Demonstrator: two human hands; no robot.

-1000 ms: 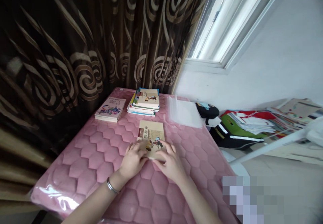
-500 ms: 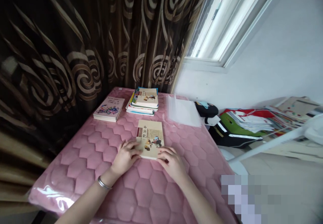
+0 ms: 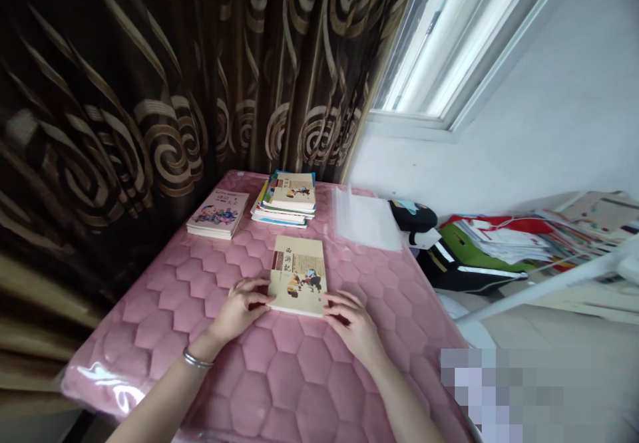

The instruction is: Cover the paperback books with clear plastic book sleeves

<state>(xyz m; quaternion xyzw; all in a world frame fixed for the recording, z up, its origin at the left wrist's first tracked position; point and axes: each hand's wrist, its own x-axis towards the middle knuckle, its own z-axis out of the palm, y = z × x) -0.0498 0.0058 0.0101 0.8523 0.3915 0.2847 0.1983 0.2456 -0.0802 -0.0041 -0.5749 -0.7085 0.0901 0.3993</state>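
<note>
A cream book (image 3: 298, 274) with a coloured picture on its cover lies in the middle of a pink quilted table (image 3: 210, 283). My left hand (image 3: 238, 308) rests at the book's near left corner, fingers spread and touching its edge. My right hand (image 3: 355, 324) lies at the near right corner, fingers stretched flat on the cloth against the book's edge. A metal bracelet (image 3: 196, 360) circles my left wrist. Neither hand grips anything.
A stack of books (image 3: 288, 198) and a single pink-covered book (image 3: 219, 213) lie at the table's far side, clear plastic sleeves (image 3: 366, 219) to their right. A dark patterned curtain (image 3: 164, 84) hangs behind. Bags and papers (image 3: 494, 243) lie on the floor at right.
Both hands have slid back off the book's cover toward me and apart, now sitting at its near corners. The book lies uncovered.
</note>
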